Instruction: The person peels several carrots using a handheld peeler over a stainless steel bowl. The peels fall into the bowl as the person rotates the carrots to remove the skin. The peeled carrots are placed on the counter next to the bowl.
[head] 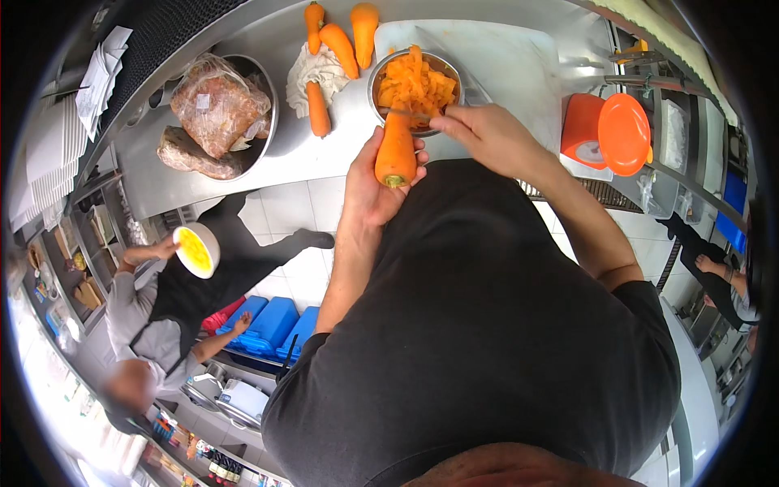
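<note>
My left hand [380,198] grips a thick carrot [395,152] from below, its green stem end towards me. In my right hand [487,134] is a slim metal peeling tool [409,114]; whether it is a peeler or a small knife I cannot tell. Its blade lies across the carrot's far end. Just beyond my hands a round steel bowl [372,91] holds a heap of orange carrot peelings [417,82]. It stands partly over the left edge of a white cutting board [517,73]. Several whole carrots [317,109] lie left of the bowl, some on a crumpled cloth [298,76].
Plastic-wrapped meat [213,109] fills a large steel bowl [272,115] on the counter's left. An orange kitchen scale [581,131] stands at right. Behind me on the left, a person [201,268] carries a white bowl [213,243] with yellow contents, near blue bins [271,325].
</note>
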Tool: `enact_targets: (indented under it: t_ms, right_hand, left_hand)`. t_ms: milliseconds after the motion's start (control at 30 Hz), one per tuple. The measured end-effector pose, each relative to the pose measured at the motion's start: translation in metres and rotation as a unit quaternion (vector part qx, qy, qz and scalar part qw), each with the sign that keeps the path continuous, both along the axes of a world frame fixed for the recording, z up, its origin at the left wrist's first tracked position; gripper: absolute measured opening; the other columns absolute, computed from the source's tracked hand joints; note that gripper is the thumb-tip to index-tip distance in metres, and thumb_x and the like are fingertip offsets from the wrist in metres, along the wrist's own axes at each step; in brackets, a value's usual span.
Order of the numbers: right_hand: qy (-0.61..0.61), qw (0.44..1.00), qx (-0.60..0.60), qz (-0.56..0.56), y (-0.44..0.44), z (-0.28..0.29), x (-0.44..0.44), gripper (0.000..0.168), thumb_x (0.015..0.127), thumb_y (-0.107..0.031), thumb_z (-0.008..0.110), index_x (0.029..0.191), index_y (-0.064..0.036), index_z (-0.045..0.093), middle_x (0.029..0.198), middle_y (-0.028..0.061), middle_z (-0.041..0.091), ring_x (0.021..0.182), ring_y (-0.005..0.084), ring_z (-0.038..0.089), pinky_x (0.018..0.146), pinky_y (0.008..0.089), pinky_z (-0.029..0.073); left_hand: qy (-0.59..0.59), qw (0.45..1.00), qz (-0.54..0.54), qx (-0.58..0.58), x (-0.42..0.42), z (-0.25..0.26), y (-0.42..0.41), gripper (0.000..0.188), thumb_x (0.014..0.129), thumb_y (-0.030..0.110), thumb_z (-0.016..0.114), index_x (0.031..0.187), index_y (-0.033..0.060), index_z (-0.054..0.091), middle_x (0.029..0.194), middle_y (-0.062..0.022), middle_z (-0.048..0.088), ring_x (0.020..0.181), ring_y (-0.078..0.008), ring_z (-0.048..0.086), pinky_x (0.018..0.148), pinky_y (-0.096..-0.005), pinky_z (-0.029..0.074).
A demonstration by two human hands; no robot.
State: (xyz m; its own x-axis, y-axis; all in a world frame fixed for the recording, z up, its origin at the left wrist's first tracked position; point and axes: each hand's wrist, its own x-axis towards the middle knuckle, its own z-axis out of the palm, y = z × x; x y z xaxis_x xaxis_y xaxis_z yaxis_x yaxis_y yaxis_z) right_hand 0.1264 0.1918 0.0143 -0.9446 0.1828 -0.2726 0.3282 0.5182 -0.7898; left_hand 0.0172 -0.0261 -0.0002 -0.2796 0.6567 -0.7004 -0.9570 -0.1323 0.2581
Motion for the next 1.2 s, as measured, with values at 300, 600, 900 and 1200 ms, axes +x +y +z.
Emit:
enact_targets:
  t_ms: [300, 600, 900, 1200]
  right_hand:
    - [0.034, 0.995, 0.027, 0.088, -0.018, 0.026, 0.008, 0.043, 0.106, -0.052, 0.062, 0.111, -0.013, 0.079, 0.083, 0.0152, 0.074, 0.078, 0.0378, 0.073, 0.071, 0.0489, 0.055]
    - [-0.042, 0.990, 0.137, 0.004, 0.007, -0.020, -0.004, 0.050, 0.110, -0.054, 0.053, 0.100, -0.011, 0.075, 0.082, 0.0160, 0.073, 0.082, 0.0407, 0.071, 0.073, 0.0517, 0.055]
    - [-0.009, 0.998, 0.065, -0.011, 0.001, 0.004, 0.004, 0.047, 0.110, -0.050, 0.055, 0.099, -0.008, 0.073, 0.083, 0.0179, 0.073, 0.082, 0.0415, 0.071, 0.073, 0.0529, 0.054]
    - [0.040, 0.995, 0.046, 0.078, -0.019, 0.027, 0.012, 0.042, 0.106, -0.051, 0.061, 0.101, -0.011, 0.074, 0.077, 0.0146, 0.072, 0.074, 0.0394, 0.071, 0.066, 0.0511, 0.054]
  left_hand:
    - [-0.027, 0.998, -0.001, 0.059, -0.006, -0.012, 0.004, 0.048, 0.116, 0.041, 0.041, 0.136, 0.0008, 0.058, 0.109, -0.0179, 0.071, 0.086, -0.0291, 0.071, 0.071, -0.0392, 0.059]
    - [0.014, 0.999, -0.039, 0.016, 0.001, 0.010, -0.004, 0.051, 0.115, 0.040, 0.044, 0.143, -0.0008, 0.054, 0.109, -0.0194, 0.068, 0.080, -0.0233, 0.061, 0.065, -0.0318, 0.051]
    - [0.001, 1.000, -0.015, -0.027, -0.004, 0.006, 0.006, 0.049, 0.115, 0.036, 0.040, 0.142, -0.0019, 0.056, 0.119, -0.0194, 0.072, 0.102, -0.0319, 0.073, 0.078, -0.0422, 0.066]
    - [-0.011, 1.000, -0.013, 0.026, -0.007, -0.002, 0.005, 0.048, 0.115, 0.034, 0.036, 0.141, -0.0015, 0.055, 0.120, -0.0206, 0.070, 0.090, -0.0324, 0.072, 0.064, -0.0425, 0.061]
